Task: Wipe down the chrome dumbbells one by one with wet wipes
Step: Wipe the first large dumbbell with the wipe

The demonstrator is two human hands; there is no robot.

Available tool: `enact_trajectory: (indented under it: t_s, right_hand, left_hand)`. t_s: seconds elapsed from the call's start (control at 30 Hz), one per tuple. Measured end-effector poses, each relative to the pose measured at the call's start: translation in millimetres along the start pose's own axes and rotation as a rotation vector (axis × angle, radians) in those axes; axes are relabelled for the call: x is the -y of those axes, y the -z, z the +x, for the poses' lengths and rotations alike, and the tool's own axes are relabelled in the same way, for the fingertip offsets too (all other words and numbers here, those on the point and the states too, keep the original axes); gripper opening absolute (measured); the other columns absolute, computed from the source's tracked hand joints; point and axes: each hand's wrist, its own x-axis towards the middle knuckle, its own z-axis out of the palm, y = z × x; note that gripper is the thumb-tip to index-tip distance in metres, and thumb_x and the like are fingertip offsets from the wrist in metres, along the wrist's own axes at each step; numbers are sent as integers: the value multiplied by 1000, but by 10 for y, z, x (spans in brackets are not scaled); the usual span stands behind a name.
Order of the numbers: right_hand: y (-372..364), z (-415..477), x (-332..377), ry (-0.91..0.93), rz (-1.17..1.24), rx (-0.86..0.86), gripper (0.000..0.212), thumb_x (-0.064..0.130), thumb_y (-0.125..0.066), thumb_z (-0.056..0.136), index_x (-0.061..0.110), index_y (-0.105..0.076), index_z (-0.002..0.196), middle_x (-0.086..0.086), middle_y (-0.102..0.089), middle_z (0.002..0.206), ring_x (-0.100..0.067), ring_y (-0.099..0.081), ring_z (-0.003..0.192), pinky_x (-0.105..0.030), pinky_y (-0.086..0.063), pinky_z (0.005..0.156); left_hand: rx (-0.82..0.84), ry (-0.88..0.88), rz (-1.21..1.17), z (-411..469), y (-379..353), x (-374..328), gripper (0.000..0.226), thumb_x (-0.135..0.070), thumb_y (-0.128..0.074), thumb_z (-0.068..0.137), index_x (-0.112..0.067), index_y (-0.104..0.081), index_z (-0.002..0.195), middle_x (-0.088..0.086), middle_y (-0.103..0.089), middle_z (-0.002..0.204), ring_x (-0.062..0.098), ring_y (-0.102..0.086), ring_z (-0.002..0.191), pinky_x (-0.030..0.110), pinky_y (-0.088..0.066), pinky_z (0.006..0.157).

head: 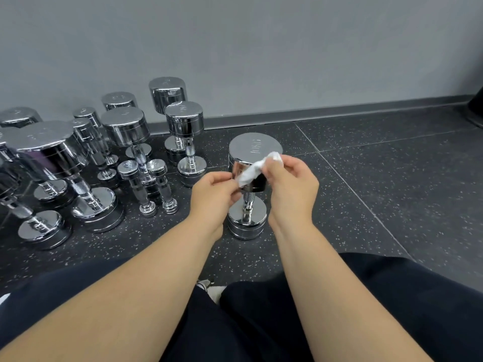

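Holding the wipe [251, 173] stretched between both hands, I have it just in front of the dumbbell [254, 148] nearest me. My left hand [214, 194] pinches the lower end with its fingers curled in. My right hand [290, 186] pinches the upper end, thumb and fingertips closed on the cloth.

The dumbbell stands on end on the floor [366, 205], apart from the other dumbbells [125, 126] off to my left. Its long axis runs straight up, with the stamped top face toward the camera, the knurled grip showing below between my wrists, and the lower head flat on the floor. It lies directly beyond the hands, roughly centred between them. The wipe crosses the near side of the upper head, though I cannot tell whether it touches the chrome.

My right hand is the nearer one to the top face, its fingertips over the near rim; the left sits beside the head's wall. I judge the coming move a short one — carry the wipe forward onto the top face, then round the wall and down the upright grip — with care that the dumbbell does not tip
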Motion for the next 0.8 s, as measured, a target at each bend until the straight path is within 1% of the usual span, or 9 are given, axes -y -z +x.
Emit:
enact_trajectory:
  t_s: [0.1,0.17,0.23,0.3,0.43,0.53,0.67,0.73,0.8]
  right_hand:
    - [41,-44,-68,-141,93,14,7,7,-70,89,5,-66,84,-4,-70,77,-10,-69,74,-17,-54,68]
    - [78,-83,-125,-200,94,-2,7,1,-67,88,4,-65,83,-8,-70,79,-14,-69,77,-19,-54,68]
    - [82,-86,-125,-185,77,-14,10,-4,-65,86,6,-65,85,-10,-70,82,-17,-69,76,-23,-54,69]
    - [56,-90,-92,-133,72,-14,16,-8,-64,85,8,-62,84,-8,-68,78,-16,-67,70,-25,-54,69]
    - [3,-136,-140,-80,-64,-1,13,-2,-67,80,11,-69,82,0,-68,69,-9,-59,61,-22,-50,59]
    - [-2,-206,-245,-129,-132,-24,14,-2,-69,78,12,-72,79,-3,-70,70,-11,-60,65,-23,-51,61]
    - [-6,-86,-41,-96,20,-31,17,-2,-68,80,13,-73,75,-4,-71,70,-11,-63,65,-20,-52,62]
    - [81,0,-37,-172,7,-87,18,-5,-66,81,11,-71,75,-3,-70,71,-9,-65,63,-17,-51,61]
    - [151,-27,-142,-336,-14,-97,19,-10,-62,84,8,-66,79,-5,-68,73,-9,-66,61,-16,-50,56]
  left_hand:
    - [74,116,-59,-36,-29,-9,8,-13,-65,92,-9,-64,99,9,-67,95,14,-65,78,24,-56,67]
    - [161,197,-157,-70,-39,-53,14,-21,-61,95,-8,-66,97,10,-68,88,17,-67,73,25,-57,66]
    - [240,185,-245,-94,-51,-96,20,-26,-63,94,-7,-66,97,11,-71,87,16,-69,68,22,-57,61]
    - [273,112,-270,-126,-72,-138,16,-19,-68,90,-7,-62,98,10,-71,86,12,-68,67,17,-56,59]
    - [116,-32,-67,-75,-10,-105,19,10,-68,81,-8,-62,82,4,-68,74,9,-65,63,18,-56,65]
    - [14,-31,52,-23,17,-29,18,9,-69,81,-8,-65,76,8,-70,79,17,-67,77,22,-57,72]
    - [7,-219,83,-9,-57,-92,17,3,-75,79,-13,-68,77,1,-68,76,8,-63,67,18,-52,62]
    - [9,-207,216,4,-61,-29,16,-1,-79,76,-13,-68,79,1,-68,75,11,-62,69,27,-57,71]
    - [-7,-113,314,19,-35,81,16,0,-79,76,-10,-67,82,2,-69,76,14,-64,71,36,-59,83]
